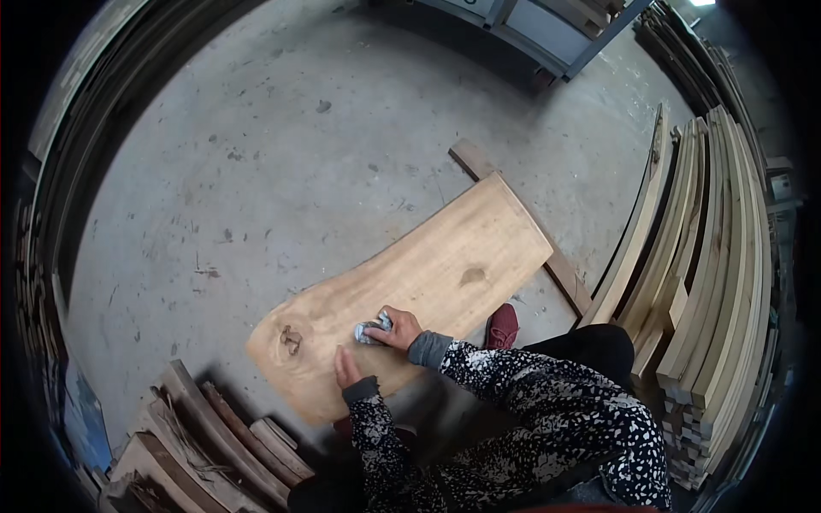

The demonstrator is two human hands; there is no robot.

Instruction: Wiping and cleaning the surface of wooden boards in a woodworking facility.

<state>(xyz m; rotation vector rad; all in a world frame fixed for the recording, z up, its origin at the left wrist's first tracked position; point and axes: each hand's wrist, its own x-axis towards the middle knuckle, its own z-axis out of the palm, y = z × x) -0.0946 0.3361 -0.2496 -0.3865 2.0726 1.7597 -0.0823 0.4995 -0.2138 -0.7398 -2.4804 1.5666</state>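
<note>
A broad pale wooden slab [410, 274] with one wavy edge lies at a slant before me, a dark knot [291, 340] near its left end. My right hand [402, 329] is closed around a crumpled blue-grey cloth [369, 331] on the slab's top face, left of the middle. Nearer to me, my left hand [347, 368] is open, fingers stretched out over the wood by the slab's near edge; whether it presses down I cannot tell. It holds nothing. Under the slab's right end runs a narrow brown wooden bar [560, 275].
Long sawn boards [718, 274] are stacked at my right. Rough planks [231, 436] lie at the near left, close to my left arm. A grey metal cart [539, 34] stands at the far side of the concrete floor [256, 171]. My dark red shoe [503, 327] is beside the slab.
</note>
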